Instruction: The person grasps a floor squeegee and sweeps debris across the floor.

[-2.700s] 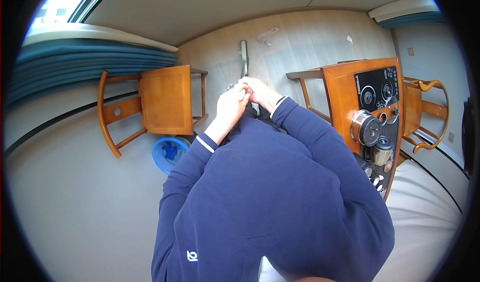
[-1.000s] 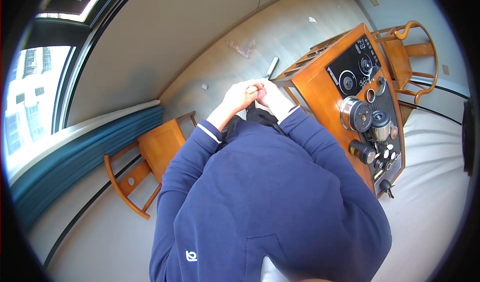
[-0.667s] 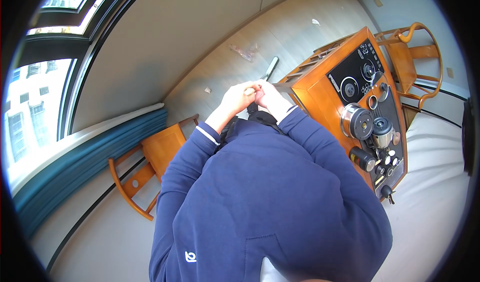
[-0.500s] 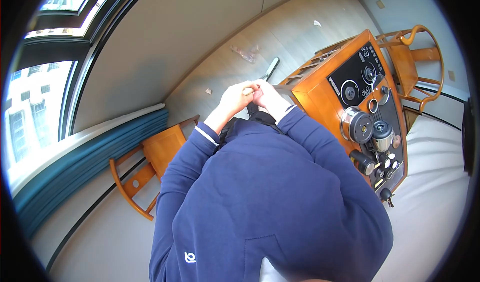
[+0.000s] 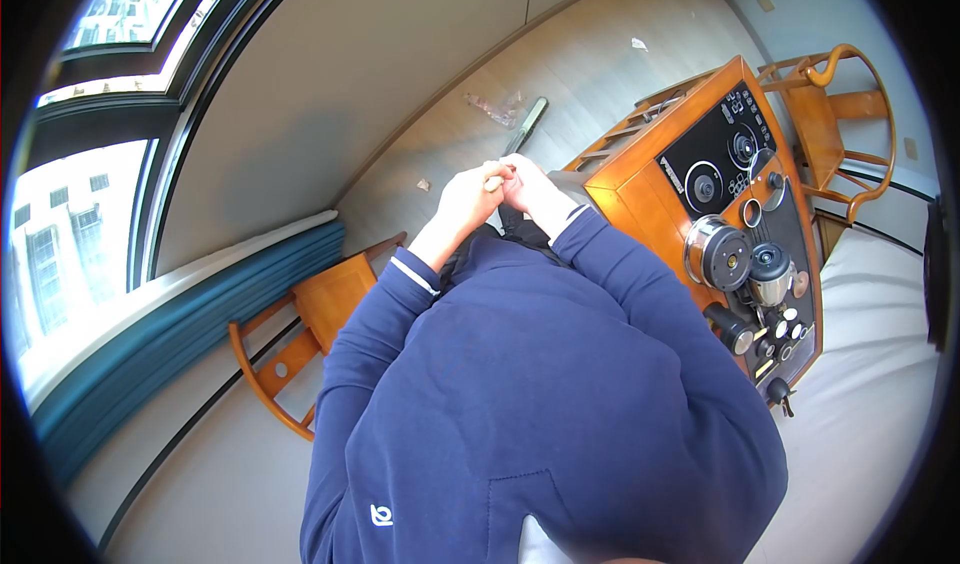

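Observation:
Both of my hands are together in front of my body, closed around the upper end of a long-handled broom. My left hand (image 5: 468,196) wraps the handle, and a light tan tip shows between its fingers. Pressed against it is my right hand (image 5: 530,186), also curled round the handle. The broom (image 5: 527,124) shows beyond my hands as a narrow, pale head with a dark edge, low over or on the floor. Most of its handle is hidden behind my hands. A crumpled clear-and-reddish wrapper (image 5: 492,110) lies on the floor just left of the broom head.
White scraps (image 5: 638,44) and a small crumpled piece (image 5: 424,185) lie on the floor (image 5: 570,64). On my right stands a wooden tea table (image 5: 640,189) with kettles and cups. Wooden chairs (image 5: 335,299) stand left and far right. A curtain (image 5: 190,314) hangs by the window.
The broom head has swung slightly left and away, closer to the wrapper. My hands stay closed together on the handle, and the surroundings have shifted a little rightward in view.

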The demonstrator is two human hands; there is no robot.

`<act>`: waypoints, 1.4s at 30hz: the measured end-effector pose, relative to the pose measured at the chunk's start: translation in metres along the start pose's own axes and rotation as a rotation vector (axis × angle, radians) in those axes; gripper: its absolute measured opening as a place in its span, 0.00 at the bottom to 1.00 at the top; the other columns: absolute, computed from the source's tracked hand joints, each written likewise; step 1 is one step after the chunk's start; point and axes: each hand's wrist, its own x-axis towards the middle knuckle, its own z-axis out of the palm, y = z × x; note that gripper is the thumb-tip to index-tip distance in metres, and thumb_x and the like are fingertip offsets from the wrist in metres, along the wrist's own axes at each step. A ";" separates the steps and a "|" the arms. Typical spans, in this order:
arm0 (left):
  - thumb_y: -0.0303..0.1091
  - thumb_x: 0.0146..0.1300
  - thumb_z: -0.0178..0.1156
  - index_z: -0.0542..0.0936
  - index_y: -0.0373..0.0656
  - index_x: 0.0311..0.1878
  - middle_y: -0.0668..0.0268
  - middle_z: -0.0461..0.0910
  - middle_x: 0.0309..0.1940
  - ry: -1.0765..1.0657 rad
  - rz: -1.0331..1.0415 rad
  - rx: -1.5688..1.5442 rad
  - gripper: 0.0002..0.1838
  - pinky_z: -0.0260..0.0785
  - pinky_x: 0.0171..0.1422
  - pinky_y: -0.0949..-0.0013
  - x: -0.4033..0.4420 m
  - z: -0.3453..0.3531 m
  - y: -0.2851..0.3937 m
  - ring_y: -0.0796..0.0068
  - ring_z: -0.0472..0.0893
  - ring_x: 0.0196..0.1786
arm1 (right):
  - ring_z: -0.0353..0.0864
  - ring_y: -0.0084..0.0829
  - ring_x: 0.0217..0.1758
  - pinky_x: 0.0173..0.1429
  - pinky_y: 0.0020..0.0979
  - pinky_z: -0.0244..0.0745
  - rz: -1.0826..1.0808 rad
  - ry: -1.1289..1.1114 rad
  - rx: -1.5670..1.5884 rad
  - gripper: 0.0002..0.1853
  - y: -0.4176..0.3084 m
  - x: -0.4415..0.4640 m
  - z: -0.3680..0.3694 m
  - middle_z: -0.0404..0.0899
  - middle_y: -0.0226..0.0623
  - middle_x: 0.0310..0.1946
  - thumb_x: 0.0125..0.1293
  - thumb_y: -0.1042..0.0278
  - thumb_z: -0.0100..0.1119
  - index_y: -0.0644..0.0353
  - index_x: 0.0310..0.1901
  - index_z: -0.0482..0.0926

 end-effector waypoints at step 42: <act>0.33 0.56 0.58 0.76 0.51 0.39 0.57 0.78 0.26 0.054 0.293 0.086 0.07 0.71 0.35 0.61 0.049 -0.053 -0.016 0.57 0.79 0.31 | 0.77 0.30 0.37 0.48 0.30 0.72 -0.225 -0.471 -0.243 0.06 -0.002 0.000 0.065 0.76 0.38 0.31 0.63 0.72 0.47 0.64 0.32 0.72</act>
